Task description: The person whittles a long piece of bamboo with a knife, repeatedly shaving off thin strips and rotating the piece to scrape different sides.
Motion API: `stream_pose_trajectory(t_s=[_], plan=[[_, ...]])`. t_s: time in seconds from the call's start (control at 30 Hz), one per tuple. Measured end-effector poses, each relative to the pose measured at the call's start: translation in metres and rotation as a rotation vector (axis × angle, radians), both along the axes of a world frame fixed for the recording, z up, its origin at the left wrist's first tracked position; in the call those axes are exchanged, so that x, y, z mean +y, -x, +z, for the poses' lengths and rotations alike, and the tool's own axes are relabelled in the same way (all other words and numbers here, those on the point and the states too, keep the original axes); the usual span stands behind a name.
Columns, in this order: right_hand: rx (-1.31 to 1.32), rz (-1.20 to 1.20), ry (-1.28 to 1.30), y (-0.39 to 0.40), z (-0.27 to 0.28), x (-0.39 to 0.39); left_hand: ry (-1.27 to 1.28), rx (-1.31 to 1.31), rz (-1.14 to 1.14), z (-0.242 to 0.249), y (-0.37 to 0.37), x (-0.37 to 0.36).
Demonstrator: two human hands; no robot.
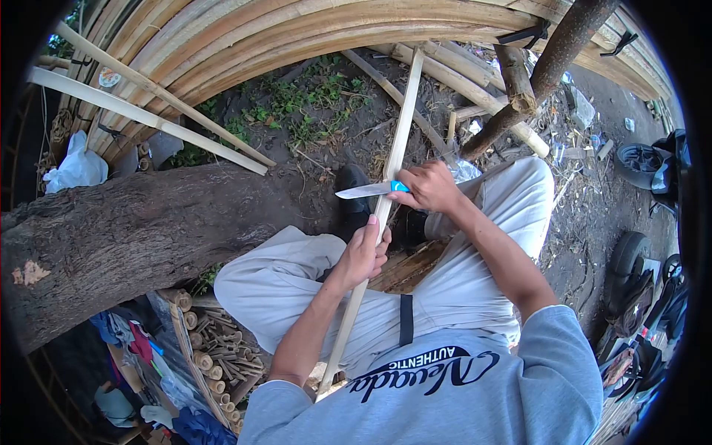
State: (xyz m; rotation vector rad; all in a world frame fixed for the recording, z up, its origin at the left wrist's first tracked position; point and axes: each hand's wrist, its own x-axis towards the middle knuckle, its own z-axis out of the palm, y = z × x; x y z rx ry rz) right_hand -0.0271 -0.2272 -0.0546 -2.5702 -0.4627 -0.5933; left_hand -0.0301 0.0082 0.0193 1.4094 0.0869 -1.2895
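A long pale bamboo strip (pixel 398 148) runs from near my lap up and away over the ground. My left hand (pixel 361 254) is closed around it, thumb lying along the top. Just beyond, my right hand (pixel 428 185) grips the blue handle of a knife (pixel 363 190). The blade points left and lies across the strip, a short way ahead of my left thumb. Below the blade a dark shoe (pixel 352 178) shows on the ground.
Bundled bamboo strips (pixel 245 55) arch across the far side. A thick tree trunk (pixel 133 237) lies to the left, with two loose strips (pixel 163 126) above it. Cut bamboo pieces (pixel 215 371) are stacked at lower left. Wheels (pixel 630 267) stand at right, and a branch post (pixel 549 70) leans at upper right.
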Motion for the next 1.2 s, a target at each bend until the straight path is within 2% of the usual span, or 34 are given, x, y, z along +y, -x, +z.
stream_pose_trajectory(t_s=[0.17,0.23,0.3,0.37,0.5,0.57,0.73,0.8,0.9,0.93,1.0,1.2], plan=[[-0.063,-0.021,0.101,-0.011,-0.023,-0.028,-0.002,0.083,-0.005,0.005,0.004,-0.005],[0.299,-0.722,0.036,-0.03,-0.037,-0.059,0.009,0.095,0.005,0.005,0.007,-0.003],[0.217,-0.712,0.022,-0.029,-0.039,-0.089,-0.002,0.137,-0.076,0.003,0.017,0.006],[0.275,-0.767,0.033,-0.027,-0.04,-0.083,0.002,0.119,-0.081,-0.003,0.01,0.002],[0.345,-0.804,-0.174,-0.032,-0.044,-0.069,0.046,0.255,-0.051,-0.006,0.0,-0.002],[0.445,-0.681,-0.18,-0.027,-0.033,-0.06,0.006,0.195,-0.017,-0.009,0.002,-0.001],[0.316,-0.501,-0.165,-0.009,-0.017,-0.03,0.048,0.161,0.025,0.0,-0.009,0.005],[0.343,-0.273,-0.108,-0.002,-0.007,-0.025,0.055,0.168,0.041,0.003,-0.007,0.008],[0.198,-0.205,-0.036,-0.007,-0.016,-0.051,0.071,0.163,-0.013,0.006,0.004,0.012],[0.13,-0.313,-0.027,-0.013,-0.028,-0.062,0.068,0.177,-0.025,0.008,0.008,0.012],[0.254,-0.704,-0.019,-0.026,-0.045,-0.093,0.067,0.201,-0.037,0.01,0.015,0.011],[0.238,-0.761,0.101,-0.027,-0.078,-0.097,0.015,0.216,-0.023,0.011,0.012,0.005]])
